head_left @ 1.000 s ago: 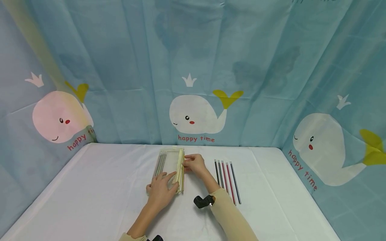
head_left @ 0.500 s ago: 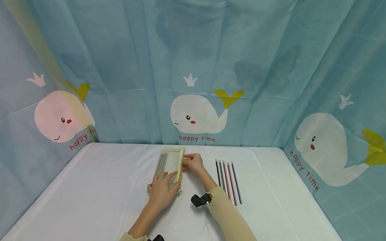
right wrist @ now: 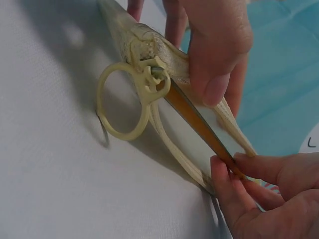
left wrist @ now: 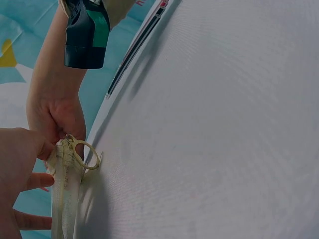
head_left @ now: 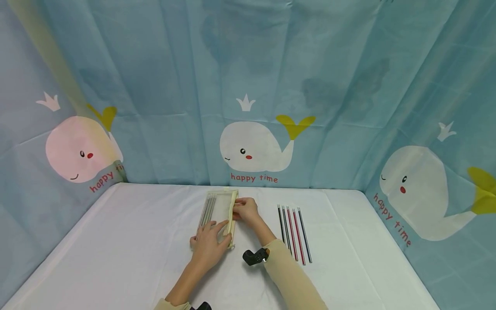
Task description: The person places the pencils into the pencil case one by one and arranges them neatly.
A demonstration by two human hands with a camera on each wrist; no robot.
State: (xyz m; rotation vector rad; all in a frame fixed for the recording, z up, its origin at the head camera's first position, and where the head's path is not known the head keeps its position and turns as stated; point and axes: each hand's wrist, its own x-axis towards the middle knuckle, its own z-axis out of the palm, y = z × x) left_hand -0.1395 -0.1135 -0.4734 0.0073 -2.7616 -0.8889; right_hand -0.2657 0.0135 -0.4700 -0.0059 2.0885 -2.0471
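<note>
A clear pencil pouch point(head_left: 222, 208) with a cream zipper edge lies on the white table, and several grey-looking pencils point(head_left: 208, 211) show inside along its left side. My left hand point(head_left: 209, 245) rests spread across the near part of the pouch, thumb and forefinger at the zipper edge. With my right hand point(head_left: 246, 212) I pinch the end of an orange-yellow pencil point(right wrist: 197, 122), which lies lengthwise in the unzipped opening. A cream ring pull point(right wrist: 124, 102) hangs at the near end of the zipper in the right wrist view.
To the right, several dark and red pencils point(head_left: 294, 234) lie side by side on the white tablecloth point(head_left: 360, 258), close to the right forearm. A blue curtain point(head_left: 333, 150) printed with whales stands behind and beside the table.
The orange-yellow pencil has moved left from beside the pouch's right edge into its opening, carried by my right hand. The left hand keeps its place on the pouch.
</note>
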